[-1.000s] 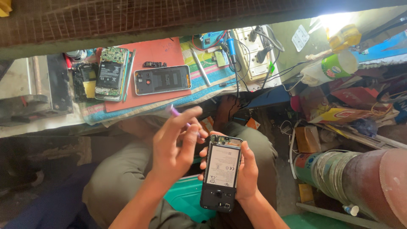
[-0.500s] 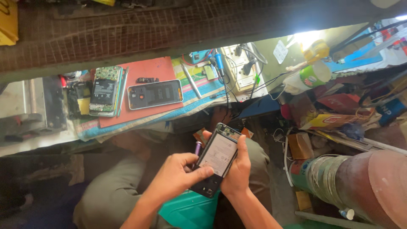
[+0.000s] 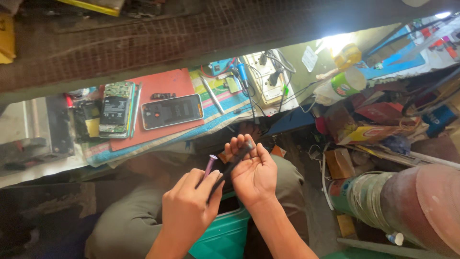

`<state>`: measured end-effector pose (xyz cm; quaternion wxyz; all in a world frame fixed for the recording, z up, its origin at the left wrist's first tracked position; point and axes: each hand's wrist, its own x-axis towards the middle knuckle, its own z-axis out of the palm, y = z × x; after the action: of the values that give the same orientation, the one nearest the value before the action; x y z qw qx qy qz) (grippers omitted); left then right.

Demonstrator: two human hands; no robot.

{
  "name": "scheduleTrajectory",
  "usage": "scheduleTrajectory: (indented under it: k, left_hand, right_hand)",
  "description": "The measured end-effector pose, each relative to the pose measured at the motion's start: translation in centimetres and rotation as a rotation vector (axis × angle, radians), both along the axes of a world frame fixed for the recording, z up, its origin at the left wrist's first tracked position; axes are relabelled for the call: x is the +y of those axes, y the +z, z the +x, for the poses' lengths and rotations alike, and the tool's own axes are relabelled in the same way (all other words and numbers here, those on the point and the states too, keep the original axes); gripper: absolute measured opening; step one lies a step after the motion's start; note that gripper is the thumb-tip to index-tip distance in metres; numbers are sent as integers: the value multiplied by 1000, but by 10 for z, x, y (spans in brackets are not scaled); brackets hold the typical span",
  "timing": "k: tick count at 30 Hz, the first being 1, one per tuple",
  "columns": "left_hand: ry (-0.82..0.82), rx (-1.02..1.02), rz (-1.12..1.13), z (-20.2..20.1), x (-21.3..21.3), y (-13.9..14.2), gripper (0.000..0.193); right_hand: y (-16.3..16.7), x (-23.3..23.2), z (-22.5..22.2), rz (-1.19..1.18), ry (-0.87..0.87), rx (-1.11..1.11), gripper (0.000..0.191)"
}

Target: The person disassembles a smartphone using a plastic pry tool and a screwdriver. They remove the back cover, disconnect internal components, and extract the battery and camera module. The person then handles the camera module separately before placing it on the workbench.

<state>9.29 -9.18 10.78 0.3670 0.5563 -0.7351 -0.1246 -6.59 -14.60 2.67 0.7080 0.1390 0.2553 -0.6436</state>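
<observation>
dark phone [image 3: 233,165] edge-on across right hand [image 3: 254,175] palm, fingers curled holding it, left hand [image 3: 187,208] grip closed on purple-tipped tool [image 3: 209,165] and phone's lower end

You're sitting in a cramped phone-repair workshop: on the bench lie an opened phone [image 3: 115,109] with its circuit board bare, another dark phone [image 3: 172,111] on a red mat [image 3: 165,84], tweezers [image 3: 211,93], and a power strip [image 3: 266,76] tangled with cables, with boxes and clutter [image 3: 373,124] heaped beside it
</observation>
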Motion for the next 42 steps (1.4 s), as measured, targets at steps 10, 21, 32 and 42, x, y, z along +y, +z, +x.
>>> scheduleTrajectory:
  k: [10, 21, 32, 42]
  left_hand:
    - [300, 441, 86, 56, -11, -5, 19]
    - [454, 597, 0, 94, -15, -16, 19]
    - [491, 628, 74, 105, -11, -21, 17]
    - [387, 879, 208, 99, -13, -27, 21]
  right_hand:
    - [-12, -98, 30, -866, 665, 854, 24]
    - [-15, -182, 108, -1175, 852, 2198, 19]
    - [-9, -195, 96, -990, 963, 2159, 24]
    - [41, -156, 77, -674, 727, 1465, 40]
